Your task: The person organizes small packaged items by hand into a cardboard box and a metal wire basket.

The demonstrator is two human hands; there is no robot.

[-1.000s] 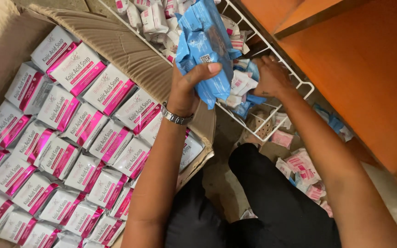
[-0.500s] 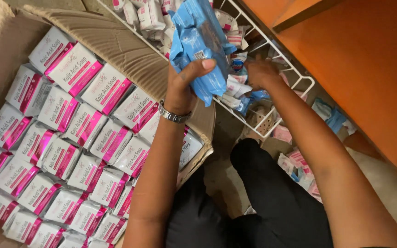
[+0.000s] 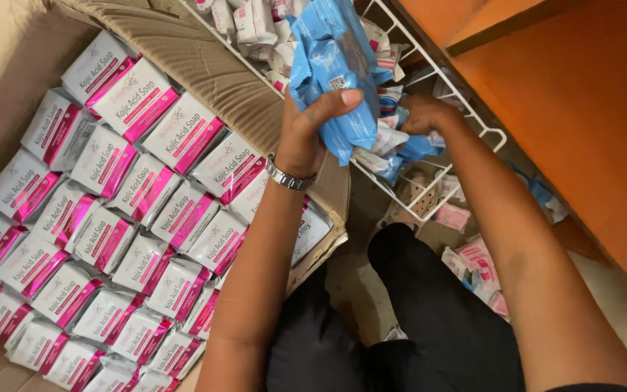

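Observation:
My left hand (image 3: 312,129), with a metal watch on its wrist, grips a stack of blue plastic packets (image 3: 337,69) held upright above a white wire basket (image 3: 429,62). My right hand (image 3: 421,115) reaches down into the basket among small blue and white packets (image 3: 393,145); its fingers are hidden behind the blue stack, so what it grips cannot be seen. Left of my arms lies an open cardboard box (image 3: 205,62) filled with several rows of white and pink soap cartons (image 3: 103,218).
An orange wooden shelf unit (image 3: 582,94) rises on the right. Loose pink and white packets (image 3: 477,265) lie on the floor beneath the basket. My legs in black trousers (image 3: 429,319) are at the bottom, between the box and the shelf.
My left hand has lifted the blue packets slightly and turned them more upright. My right hand has slid a little left, deeper into the basket.

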